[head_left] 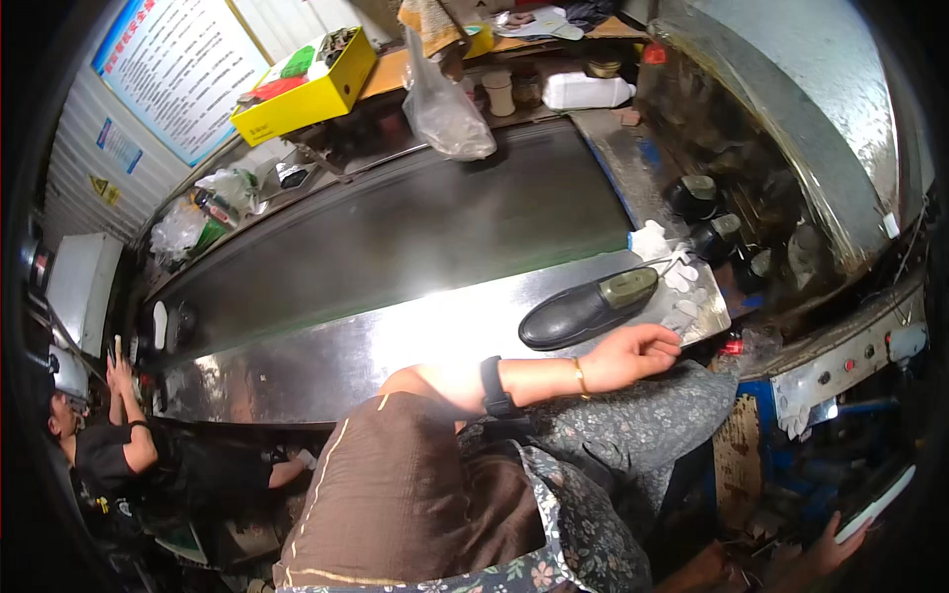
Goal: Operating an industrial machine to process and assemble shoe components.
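My left forearm, with a dark watch and a thin gold bracelet, reaches across to the right over my lap. My left hand (645, 351) hangs by the metal edge with loosely curled fingers, holding nothing visible. Just beyond it a black slip-on shoe (578, 314) lies on the shiny metal ledge (395, 341), toe to the left. A worn greenish shoe last (630, 287) fills its opening. White glove-like pieces (682, 275) lie by its heel. In the dim lower right, my right hand (830, 549) grips a phone (875, 504), seen nearly edge-on.
A dark conveyor belt (425, 227) runs behind the ledge. Several black shoes (692, 198) stand at right. A yellow box (306, 89), hanging plastic bag (440, 109) and white bottle (588, 92) line the back. A co-worker (114, 460) sits at left. A control panel (845, 371) is at right.
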`<state>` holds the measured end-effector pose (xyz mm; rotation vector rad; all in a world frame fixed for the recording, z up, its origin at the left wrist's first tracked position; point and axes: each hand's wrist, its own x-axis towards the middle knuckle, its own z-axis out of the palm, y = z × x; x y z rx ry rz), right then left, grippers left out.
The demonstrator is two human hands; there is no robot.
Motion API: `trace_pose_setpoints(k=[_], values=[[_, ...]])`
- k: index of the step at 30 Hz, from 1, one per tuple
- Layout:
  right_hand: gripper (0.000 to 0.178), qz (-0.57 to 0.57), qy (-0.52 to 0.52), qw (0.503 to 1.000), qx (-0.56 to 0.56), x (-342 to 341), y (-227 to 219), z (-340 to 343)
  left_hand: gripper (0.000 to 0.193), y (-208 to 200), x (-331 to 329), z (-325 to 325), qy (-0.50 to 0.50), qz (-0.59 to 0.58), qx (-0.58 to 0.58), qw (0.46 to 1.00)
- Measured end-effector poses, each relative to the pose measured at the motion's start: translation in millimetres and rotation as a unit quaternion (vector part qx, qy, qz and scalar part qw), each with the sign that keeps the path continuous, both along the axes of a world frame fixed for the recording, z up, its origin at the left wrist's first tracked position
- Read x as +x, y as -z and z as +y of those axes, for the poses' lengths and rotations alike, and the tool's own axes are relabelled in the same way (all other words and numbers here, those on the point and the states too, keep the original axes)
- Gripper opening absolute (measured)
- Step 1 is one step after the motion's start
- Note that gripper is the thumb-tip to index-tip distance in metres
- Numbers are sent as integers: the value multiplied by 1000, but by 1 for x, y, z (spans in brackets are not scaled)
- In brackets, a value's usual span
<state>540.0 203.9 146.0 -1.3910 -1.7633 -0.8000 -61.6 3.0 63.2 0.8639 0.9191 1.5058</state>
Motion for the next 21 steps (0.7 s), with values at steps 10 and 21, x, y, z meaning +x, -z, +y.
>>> trace_pose_setpoints(k=[10,21], values=[[105,356,-514,693,-359,-342,14,-201,50,-4,59,80,-65,195,-46,978],[72,635,-226,235,-701,-281,77,-231,59,-49,-42,11,196,512,215,808]])
